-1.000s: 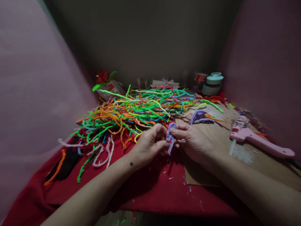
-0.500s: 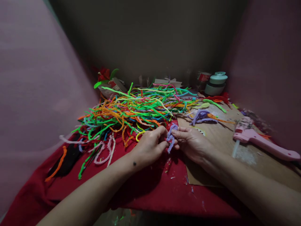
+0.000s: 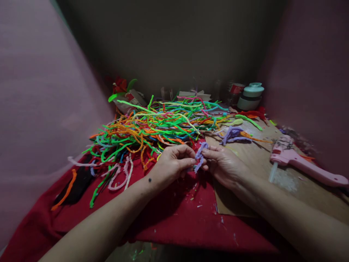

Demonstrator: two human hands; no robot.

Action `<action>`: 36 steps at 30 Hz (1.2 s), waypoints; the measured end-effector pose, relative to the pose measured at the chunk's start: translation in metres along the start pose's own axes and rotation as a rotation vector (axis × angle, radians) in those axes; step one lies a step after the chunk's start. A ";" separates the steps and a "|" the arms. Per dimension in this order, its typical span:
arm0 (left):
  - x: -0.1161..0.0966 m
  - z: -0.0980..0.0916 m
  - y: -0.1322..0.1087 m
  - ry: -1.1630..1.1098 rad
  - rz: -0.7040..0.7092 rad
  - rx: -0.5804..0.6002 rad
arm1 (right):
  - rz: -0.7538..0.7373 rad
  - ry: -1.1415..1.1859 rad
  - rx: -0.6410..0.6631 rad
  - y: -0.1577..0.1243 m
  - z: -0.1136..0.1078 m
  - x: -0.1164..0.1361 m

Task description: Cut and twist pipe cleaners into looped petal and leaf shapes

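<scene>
A twisted piece of purple pipe cleaner [image 3: 201, 155] is held over the red cloth, between my two hands. My right hand [image 3: 225, 163] pinches it between thumb and fingers from the right. From the left, my left hand [image 3: 176, 162] closes thumb and fingertips at its lower end; the exact contact there is partly hidden. On the cardboard just beyond my right hand lies a purple pipe-cleaner shape [image 3: 235, 135] with an orange stem.
Behind my hands is a large heap of coloured pipe cleaners [image 3: 158, 125]. A pink glue gun [image 3: 302, 162] rests on the cardboard [image 3: 237, 205] at right. The red tablecloth [image 3: 174, 218] covers the table. A mint-lidded jar [image 3: 251, 95] stands at the back.
My left hand has shifted slightly left, its thumb now straighter along the lower end of the purple piece. The purple piece has moved a little to the right.
</scene>
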State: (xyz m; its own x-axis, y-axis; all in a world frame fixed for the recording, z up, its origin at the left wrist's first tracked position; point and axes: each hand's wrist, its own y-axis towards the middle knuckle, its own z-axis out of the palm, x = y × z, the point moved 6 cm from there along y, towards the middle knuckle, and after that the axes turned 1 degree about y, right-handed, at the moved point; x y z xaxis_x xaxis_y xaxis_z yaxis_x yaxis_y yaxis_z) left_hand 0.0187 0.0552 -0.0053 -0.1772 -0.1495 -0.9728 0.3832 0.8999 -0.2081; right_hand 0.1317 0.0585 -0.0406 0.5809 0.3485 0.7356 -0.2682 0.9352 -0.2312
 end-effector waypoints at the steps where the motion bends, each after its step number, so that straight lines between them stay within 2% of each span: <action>1: 0.001 0.000 0.000 -0.019 0.000 0.000 | -0.002 0.007 -0.008 0.000 -0.001 0.000; 8: 0.013 0.005 0.003 -0.191 -0.110 0.128 | 0.011 0.060 -0.019 0.002 -0.003 -0.002; 12: 0.014 0.004 0.005 -0.203 -0.104 0.210 | 0.007 0.084 0.007 0.002 -0.001 -0.001; 18: 0.001 -0.008 0.006 0.055 -0.021 0.180 | -0.033 -0.015 0.001 0.000 0.001 0.003; 22: 0.007 -0.005 0.006 -0.066 -0.092 0.233 | -0.057 -0.081 -0.021 -0.001 0.001 0.003; 26: 0.017 -0.001 0.007 -0.179 -0.144 0.226 | -0.077 -0.141 -0.049 -0.002 -0.002 0.003; 31: 0.014 0.001 0.007 -0.139 -0.081 0.177 | -0.118 -0.158 0.037 -0.002 0.000 0.007; 36: 0.009 0.004 0.004 -0.067 -0.011 0.197 | -0.165 -0.203 -0.023 -0.003 -0.001 0.011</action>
State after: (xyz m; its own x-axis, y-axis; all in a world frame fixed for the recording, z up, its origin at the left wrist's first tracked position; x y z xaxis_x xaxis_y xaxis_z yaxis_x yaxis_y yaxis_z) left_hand 0.0225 0.0562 -0.0155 -0.1246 -0.1918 -0.9735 0.5523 0.8017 -0.2286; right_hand 0.1399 0.0600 -0.0324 0.4487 0.1734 0.8767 -0.1638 0.9803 -0.1100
